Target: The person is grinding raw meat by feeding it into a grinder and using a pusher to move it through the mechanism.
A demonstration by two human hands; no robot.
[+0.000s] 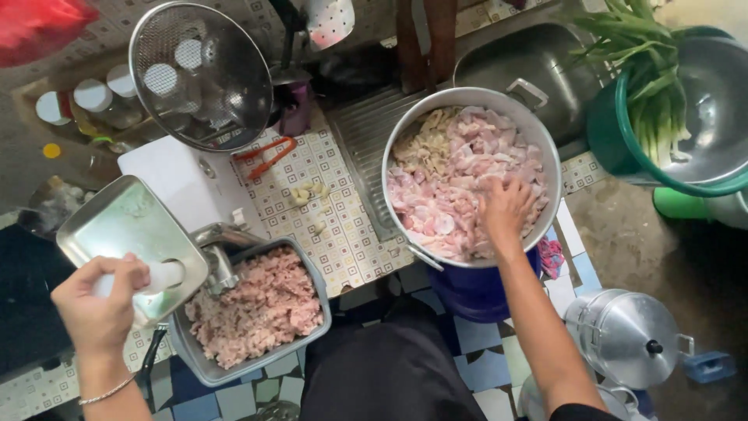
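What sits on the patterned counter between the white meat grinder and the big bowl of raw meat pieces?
In the head view, a few peeled garlic cloves and an orange peeler lie between the grinder and the bowl.

**Few packages, no screens or signs**

Top left corner: red plastic bag point(35, 27), crumpled and blurred. Just below it, a row of jars point(92, 95), round, with white lids, some seen only through wire mesh; labels too small to tell. Near the left edge, up-left of the grinder point(132, 234): small round yellow spot point(51, 150), perhaps a sticker, hard to tell.
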